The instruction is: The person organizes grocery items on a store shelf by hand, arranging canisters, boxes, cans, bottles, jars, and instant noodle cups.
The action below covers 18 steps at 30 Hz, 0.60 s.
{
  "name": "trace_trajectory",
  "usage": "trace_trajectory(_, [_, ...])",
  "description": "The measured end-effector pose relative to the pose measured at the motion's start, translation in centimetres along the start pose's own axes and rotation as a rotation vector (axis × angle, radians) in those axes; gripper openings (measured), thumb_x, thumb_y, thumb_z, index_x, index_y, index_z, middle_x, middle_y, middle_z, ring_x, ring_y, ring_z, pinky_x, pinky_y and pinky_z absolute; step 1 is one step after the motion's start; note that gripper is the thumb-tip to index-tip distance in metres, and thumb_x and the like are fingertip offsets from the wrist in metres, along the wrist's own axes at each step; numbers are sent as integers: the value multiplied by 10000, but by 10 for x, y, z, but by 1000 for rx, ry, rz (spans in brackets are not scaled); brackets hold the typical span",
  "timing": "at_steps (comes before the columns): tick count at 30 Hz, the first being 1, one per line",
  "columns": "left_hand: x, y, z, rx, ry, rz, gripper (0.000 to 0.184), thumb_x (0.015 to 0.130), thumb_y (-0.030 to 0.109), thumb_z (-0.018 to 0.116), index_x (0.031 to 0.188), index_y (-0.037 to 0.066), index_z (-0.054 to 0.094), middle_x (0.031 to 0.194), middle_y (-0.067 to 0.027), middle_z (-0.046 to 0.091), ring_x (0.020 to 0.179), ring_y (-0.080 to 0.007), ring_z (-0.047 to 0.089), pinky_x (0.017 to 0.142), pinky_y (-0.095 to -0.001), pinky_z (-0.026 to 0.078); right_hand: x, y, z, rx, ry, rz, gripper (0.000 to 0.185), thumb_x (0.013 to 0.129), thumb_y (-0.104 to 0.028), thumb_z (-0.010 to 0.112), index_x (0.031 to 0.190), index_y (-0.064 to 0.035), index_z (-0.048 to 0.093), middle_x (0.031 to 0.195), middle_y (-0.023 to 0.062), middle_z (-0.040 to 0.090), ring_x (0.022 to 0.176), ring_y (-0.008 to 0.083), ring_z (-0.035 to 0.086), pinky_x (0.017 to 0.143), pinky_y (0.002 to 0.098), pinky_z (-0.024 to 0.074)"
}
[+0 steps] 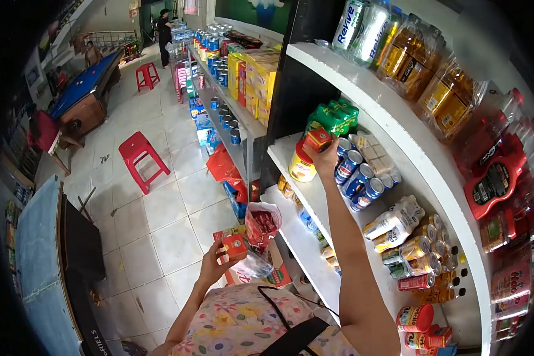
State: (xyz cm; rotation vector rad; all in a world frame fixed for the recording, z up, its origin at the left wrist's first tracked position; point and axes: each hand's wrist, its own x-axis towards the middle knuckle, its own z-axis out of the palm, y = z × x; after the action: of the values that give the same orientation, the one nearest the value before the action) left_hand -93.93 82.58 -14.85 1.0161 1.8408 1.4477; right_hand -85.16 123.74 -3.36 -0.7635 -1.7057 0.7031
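My left hand [210, 268] grips a small red box [235, 246] low in front of me. Just beyond it are an open plastic bag [262, 222] of dark red packets and a carton [277, 274]. My right hand [325, 159] reaches out to the middle shelf, its fingers closed around another small red box [318, 139]. That box is above a yellow tub [302, 165] with a red lid; whether they touch I cannot tell. Green-wrapped bottles [332, 117] stand behind it, and blue cans [357, 178] lie to its right.
Curved white shelves [362, 74] hold wrapped bottles [409, 50] above and more cans below. A metal rack [243, 110] with yellow boxes [258, 80] stands ahead. Red stools [142, 160], a blue pool table [86, 86] and several people are on the left; a blue-topped table [38, 255] is nearer.
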Motion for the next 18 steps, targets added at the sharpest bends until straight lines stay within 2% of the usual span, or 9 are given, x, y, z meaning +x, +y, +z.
trace_trajectory(1, [1, -4, -6, 15, 5, 2, 687, 712, 39, 776, 1292, 2, 409, 1190, -131, 562, 1037, -223, 601, 857, -332, 519, -4, 1, -3, -62, 29, -26, 1033, 560, -260, 888, 1342, 46, 287, 1181, 239, 537, 1080, 339, 548, 941, 385, 433])
trace_trajectory(4, [12, 5, -12, 28, -1, -4, 688, 711, 41, 782, 1285, -12, 407, 1177, -144, 563, 1027, -212, 600, 833, -324, 534, -35, 36, -9, -127, 101, -21, 1120, 547, -279, 893, 1388, 50, 231, 1268, 271, 468, 1166, 359, 490, 988, 388, 398])
trace_trajectory(5, [15, 6, -12, 53, 13, 12, 687, 710, 41, 782, 1284, -14, 408, 1182, -146, 556, 1027, -210, 598, 846, -328, 533, -46, 35, -9, -106, 10, 96, 1164, 540, -294, 895, 1408, 46, 198, 1338, 270, 413, 1207, 360, 460, 1008, 384, 382])
trace_trajectory(6, [17, 6, -12, 79, 27, 29, 685, 710, 40, 782, 1283, -15, 409, 1186, -148, 549, 1027, -209, 595, 858, -331, 533, -54, 35, -17, -223, -167, 313, 1195, 538, -311, 892, 1421, 39, 167, 1363, 249, 406, 1230, 343, 449, 1016, 377, 378])
trace_trajectory(8, [23, 6, -10, 61, -6, 27, 685, 710, 36, 780, 1284, -15, 408, 1191, -150, 543, 1035, -209, 590, 873, -337, 529, -70, 52, -6, -261, -112, 244, 1092, 597, -348, 864, 1387, 40, 218, 1213, 246, 544, 1101, 351, 559, 922, 382, 454])
trace_trajectory(14, [30, 16, -3, 31, -24, 20, 675, 715, 15, 768, 1286, -10, 408, 1191, -146, 533, 1067, -211, 571, 906, -360, 515, -69, 72, 30, -130, -76, 225, 945, 620, -277, 843, 1338, 5, 297, 1168, 226, 574, 1060, 373, 570, 881, 412, 465])
trace_trajectory(18, [25, 10, -3, 28, 1, 6, 668, 716, 2, 762, 1286, -7, 413, 1179, -147, 535, 1063, -211, 570, 896, -359, 518, -53, 79, 60, -189, 1, 161, 906, 623, -269, 842, 1304, 18, 317, 1127, 236, 587, 1023, 385, 580, 862, 412, 471])
